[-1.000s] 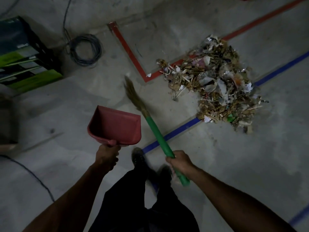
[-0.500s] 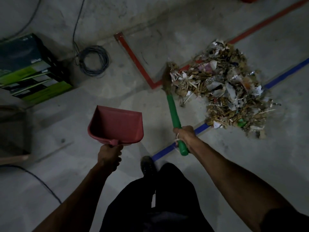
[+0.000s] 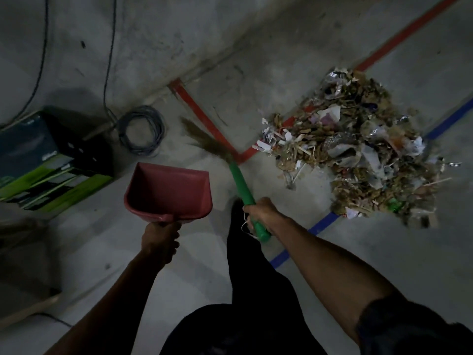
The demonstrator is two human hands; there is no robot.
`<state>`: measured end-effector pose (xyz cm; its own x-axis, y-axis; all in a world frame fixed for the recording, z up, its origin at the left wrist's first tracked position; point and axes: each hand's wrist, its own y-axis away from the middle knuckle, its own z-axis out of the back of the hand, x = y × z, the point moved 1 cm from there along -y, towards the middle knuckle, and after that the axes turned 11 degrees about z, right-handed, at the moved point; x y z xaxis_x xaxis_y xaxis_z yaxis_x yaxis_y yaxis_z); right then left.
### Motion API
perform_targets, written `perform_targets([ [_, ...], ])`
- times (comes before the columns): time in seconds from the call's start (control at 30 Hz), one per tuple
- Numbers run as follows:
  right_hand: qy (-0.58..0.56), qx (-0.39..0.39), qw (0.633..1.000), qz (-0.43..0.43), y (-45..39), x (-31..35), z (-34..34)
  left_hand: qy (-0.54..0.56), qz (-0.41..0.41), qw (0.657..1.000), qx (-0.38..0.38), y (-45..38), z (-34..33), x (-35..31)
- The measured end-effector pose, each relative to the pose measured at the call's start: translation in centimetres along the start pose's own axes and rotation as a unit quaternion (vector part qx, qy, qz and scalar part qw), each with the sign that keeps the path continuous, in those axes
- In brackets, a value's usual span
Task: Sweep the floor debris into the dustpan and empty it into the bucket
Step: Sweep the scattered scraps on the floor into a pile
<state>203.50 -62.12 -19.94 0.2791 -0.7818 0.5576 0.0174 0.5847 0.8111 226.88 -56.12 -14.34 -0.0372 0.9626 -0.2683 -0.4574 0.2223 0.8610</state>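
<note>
The left hand is gripping the handle of the red dustpan, holding it empty and raised off the floor. Just right of it, the right hand is curling round the green broom, bristles pointing away from the debris pile. Farther right the pile is lying across the red and blue tape lines; lowering the pan's lip flat beside it should help short strokes carry scraps in.

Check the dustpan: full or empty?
Empty. The dustpan, held by the left hand, shows only bare red inside; the debris lies piled on the floor, apart from it.
</note>
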Motion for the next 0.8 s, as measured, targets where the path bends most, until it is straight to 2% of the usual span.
perform_targets([
  [0.13,-0.068,-0.071,0.994,-0.053,-5.4,4.0,3.9,-0.018,0.003,1.0,0.001,-2.1,-1.3,-6.8],
  [0.33,-0.2,-0.15,0.966,-0.067,-11.2,9.4,9.8,-0.025,-0.018,0.999,0.017,-4.7,-3.7,-14.6],
  [0.5,-0.25,-0.206,0.944,-0.062,-12.0,12.2,12.1,-0.051,-0.021,0.998,0.026,-4.8,-4.3,-18.5],
  [0.67,-0.24,-0.171,0.953,-0.07,-6.9,13.3,10.0,-0.088,-0.012,0.996,0.029,-3.9,-3.6,-21.8],
  [0.8,-0.16,-0.135,0.975,-0.068,-3.1,11.3,7.5,-0.11,-0.02,0.993,0.034,-4.1,-2.8,-24.7],
])
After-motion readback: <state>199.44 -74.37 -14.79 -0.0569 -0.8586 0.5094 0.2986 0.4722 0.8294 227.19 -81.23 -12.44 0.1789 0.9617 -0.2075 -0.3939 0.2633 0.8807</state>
